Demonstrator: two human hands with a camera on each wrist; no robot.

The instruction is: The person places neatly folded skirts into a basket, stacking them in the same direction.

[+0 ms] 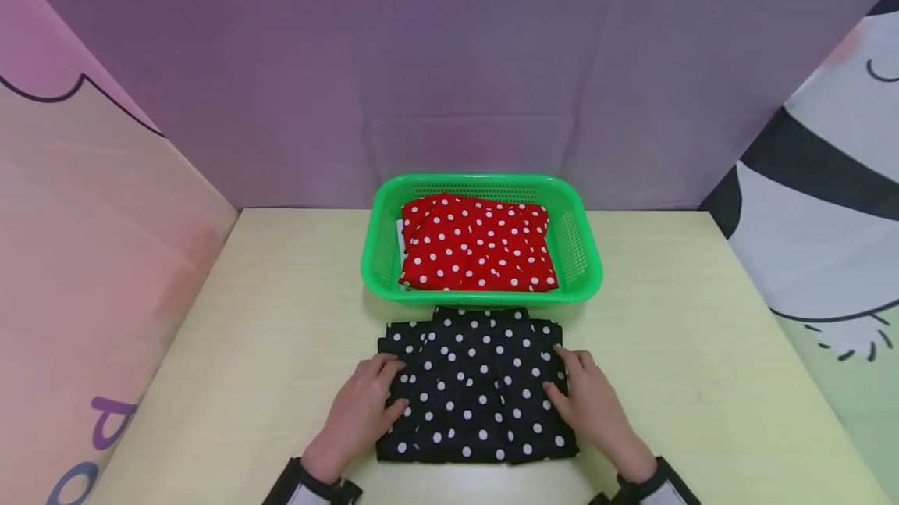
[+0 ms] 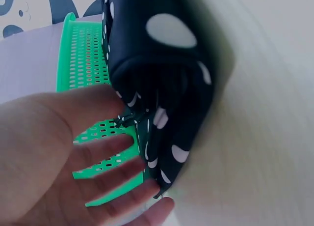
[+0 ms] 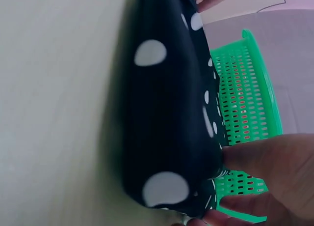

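Both hands were closest to the head cam, so I'll start there. Left hand (image 1: 365, 403) sat at about 8 o'clock on the folded black polka-dot cloth (image 1: 477, 388), fingers curled round its left edge; right hand (image 1: 593, 403) was at 4 o'clock, pinching the right edge the same way. From where I was watching, the folding looked finished and they'd reached the pick-up stage.

Going by size: the pale yellow table (image 1: 702, 380) carried everything, with purple backdrop (image 1: 449, 60) behind. At 12 o'clock stood the green basket (image 1: 583, 255), already holding a folded red polka-dot cloth (image 1: 477, 243). The black bundle lay just beside the basket's near rim.

My guess was the next move needed an even lift over that rim, or the fold would sag. The red cloth filled most of the basket.
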